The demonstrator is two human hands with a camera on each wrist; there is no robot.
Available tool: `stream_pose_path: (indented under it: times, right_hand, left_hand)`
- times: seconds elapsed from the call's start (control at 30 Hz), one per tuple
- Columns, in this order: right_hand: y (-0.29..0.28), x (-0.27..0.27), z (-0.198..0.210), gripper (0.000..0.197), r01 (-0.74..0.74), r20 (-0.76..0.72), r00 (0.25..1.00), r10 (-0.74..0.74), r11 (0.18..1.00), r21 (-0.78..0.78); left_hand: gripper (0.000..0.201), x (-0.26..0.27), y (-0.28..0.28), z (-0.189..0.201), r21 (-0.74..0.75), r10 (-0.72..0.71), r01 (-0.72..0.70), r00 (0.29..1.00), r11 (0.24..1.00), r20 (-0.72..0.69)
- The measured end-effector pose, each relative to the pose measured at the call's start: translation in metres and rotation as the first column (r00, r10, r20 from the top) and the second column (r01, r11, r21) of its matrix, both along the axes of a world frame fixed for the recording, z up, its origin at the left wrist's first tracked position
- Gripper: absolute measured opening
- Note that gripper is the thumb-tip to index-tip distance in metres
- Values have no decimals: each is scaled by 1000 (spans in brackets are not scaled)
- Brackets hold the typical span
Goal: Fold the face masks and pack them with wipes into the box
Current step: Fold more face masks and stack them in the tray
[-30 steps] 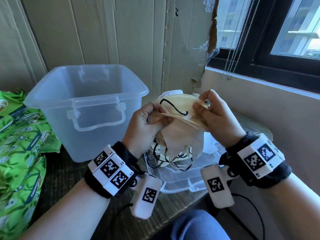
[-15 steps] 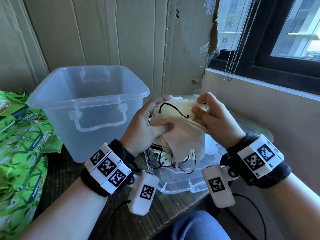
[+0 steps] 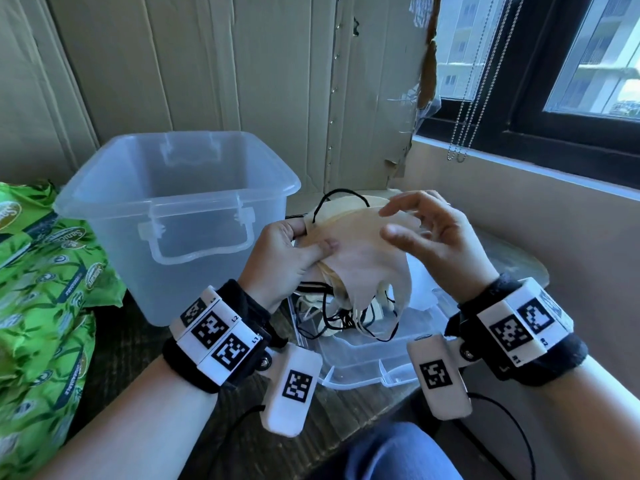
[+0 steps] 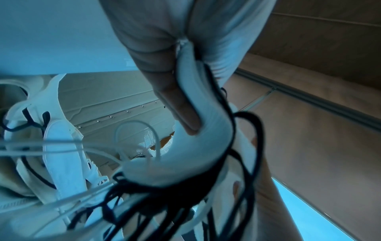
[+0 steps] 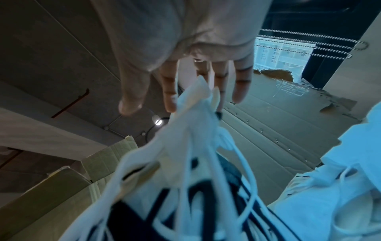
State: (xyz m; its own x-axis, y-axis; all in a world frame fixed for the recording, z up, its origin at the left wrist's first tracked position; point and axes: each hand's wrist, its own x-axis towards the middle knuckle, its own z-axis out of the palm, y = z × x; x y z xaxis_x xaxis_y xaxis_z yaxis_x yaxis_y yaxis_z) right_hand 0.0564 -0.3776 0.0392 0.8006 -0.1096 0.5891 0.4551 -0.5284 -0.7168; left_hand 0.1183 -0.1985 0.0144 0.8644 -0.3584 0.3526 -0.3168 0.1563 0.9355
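A bundle of cream face masks (image 3: pixel 360 254) with black and white ear loops hangs above the table, just right of the clear plastic box (image 3: pixel 104 206). My left hand (image 3: pixel 311 240) grips the bundle at its left end, thumb pressed on top. In the left wrist view its fingers (image 4: pixel 179 106) pinch a white mask (image 4: pixel 202 146), and black loops dangle below. My right hand (image 3: pixel 391 223) hovers over the bundle's right end with its fingers spread and holds nothing. The right wrist view shows straight fingers (image 5: pixel 132 101) with a mask edge (image 5: pixel 191 101) by their tips. Green wipes packs (image 3: pixel 41 289) lie at the left.
The box's clear lid (image 3: pixel 363 362) lies flat on the dark wooden table (image 3: pixel 249 431) under the masks. Cardboard panels (image 3: pixel 242 81) stand behind the box. A wall and window sill (image 3: pixel 519 174) close in the right side, with bead chains (image 3: pixel 464 109) hanging down.
My right hand has let go of the top mask's edge and spread its fingers. My left hand keeps its grip and its thumb now lies across the top mask.
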Motion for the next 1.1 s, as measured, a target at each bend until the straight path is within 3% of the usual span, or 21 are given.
stream_pose_path:
  times: [0.13, 0.27, 0.4, 0.5, 0.6, 0.77, 0.9, 1.0, 1.1]
  right_hand:
    - [-2, 6, -8, 45, 71, -88, 993, -75, 996, -51]
    - [-5, 9, -8, 40, 162, -51, 986, -161, 987, 4]
    - [-5, 9, -5, 25, 217, 0, 976, -219, 971, -100]
    - [-3, 7, -6, 30, 164, 86, 984, -156, 982, -99]
    - [-3, 5, -7, 19, 61, 117, 992, -43, 987, -150]
    - [-1, 4, -4, 20, 32, 137, 990, 12, 948, -317]
    - [-2, 9, -6, 20, 4, 40, 999, 0, 996, -84]
    - [-4, 7, -2, 13, -56, -33, 998, 55, 998, -13]
    - [-4, 3, 0, 32, -151, -58, 987, 150, 988, -19]
  left_hand:
    - [9, -3, -1, 1, 28, 0, -2, 999, 1000, 47]
    - [12, -4, 0, 1, 39, 10, -13, 998, 999, 59]
    - [16, -3, -1, 0, 55, 40, -44, 997, 998, 73]
    - [23, -3, -1, 0, 44, 63, -68, 994, 997, 92]
    - [40, -3, -1, 1, 41, 87, -91, 991, 995, 98]
    - [36, -3, -1, 1, 28, 71, -73, 994, 997, 87]
    - [17, -4, 1, 1, -37, -59, 59, 998, 998, -17]
    - [36, -5, 2, 3, -146, -97, 70, 979, 987, -181]
    - [45, -7, 0, 5, -149, -71, 44, 981, 988, -179]
